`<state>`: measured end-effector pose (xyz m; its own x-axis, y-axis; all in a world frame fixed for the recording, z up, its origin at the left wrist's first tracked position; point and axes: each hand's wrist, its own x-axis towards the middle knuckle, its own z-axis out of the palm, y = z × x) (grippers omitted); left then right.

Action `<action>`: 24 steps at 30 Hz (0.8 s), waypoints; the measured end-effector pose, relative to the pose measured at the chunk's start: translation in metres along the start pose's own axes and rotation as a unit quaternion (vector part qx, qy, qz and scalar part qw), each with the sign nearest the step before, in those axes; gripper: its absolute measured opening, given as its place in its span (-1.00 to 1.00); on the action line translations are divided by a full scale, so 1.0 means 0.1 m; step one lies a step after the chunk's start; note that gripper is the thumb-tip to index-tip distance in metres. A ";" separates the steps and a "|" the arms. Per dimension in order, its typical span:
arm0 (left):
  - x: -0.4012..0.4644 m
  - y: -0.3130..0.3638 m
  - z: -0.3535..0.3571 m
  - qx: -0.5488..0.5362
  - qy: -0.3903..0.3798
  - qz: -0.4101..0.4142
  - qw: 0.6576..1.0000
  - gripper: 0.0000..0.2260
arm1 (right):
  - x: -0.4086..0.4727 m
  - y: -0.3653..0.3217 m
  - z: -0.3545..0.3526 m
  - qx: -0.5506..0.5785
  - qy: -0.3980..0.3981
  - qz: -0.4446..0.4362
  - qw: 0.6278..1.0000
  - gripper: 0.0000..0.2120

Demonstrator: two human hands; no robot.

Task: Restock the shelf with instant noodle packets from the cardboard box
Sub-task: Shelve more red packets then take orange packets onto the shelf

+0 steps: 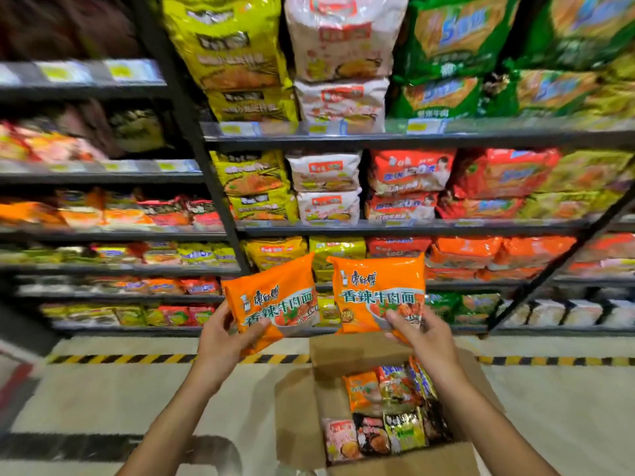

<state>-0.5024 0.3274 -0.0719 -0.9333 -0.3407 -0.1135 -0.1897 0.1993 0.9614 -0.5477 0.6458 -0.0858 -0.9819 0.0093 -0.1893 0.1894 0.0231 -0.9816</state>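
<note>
My left hand (223,341) grips the lower edge of an orange noodle packet (275,297), tilted to the left. My right hand (421,334) holds a second orange noodle packet (378,290) upright by its bottom edge. Both packets are raised side by side in front of the lower shelves. Below them the open cardboard box (357,352) stands on the floor with several mixed noodle packets (388,417) inside. The dark metal shelf (412,228) ahead is filled with rows of noodle packs.
Orange multipacks (498,252) sit on the shelf level behind the held packets. A black upright post (220,201) splits the shelving into left and right bays. A yellow-black hazard stripe (137,359) runs along the floor before the shelf base.
</note>
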 end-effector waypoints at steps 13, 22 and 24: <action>-0.76 0.22 -1.44 -0.068 0.164 0.031 0.984 -0.65 | -0.15 -0.65 1.44 -0.032 -0.174 -0.088 0.980 -0.64; -1.00 0.01 -3.01 -0.083 0.238 0.058 0.966 -0.64 | -0.63 -0.95 3.00 -0.038 -0.213 -0.131 0.967 -0.75; -1.03 -0.03 -3.40 -0.074 0.244 0.069 0.965 -0.63 | -0.74 -1.01 3.41 -0.045 -0.208 -0.142 0.967 -0.78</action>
<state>-0.3019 0.0493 0.0221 -0.6858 -0.7186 0.1153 0.0055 0.1533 0.9882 -0.4963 0.3023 0.0192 -0.9077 -0.4128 0.0750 -0.1064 0.0535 -0.9929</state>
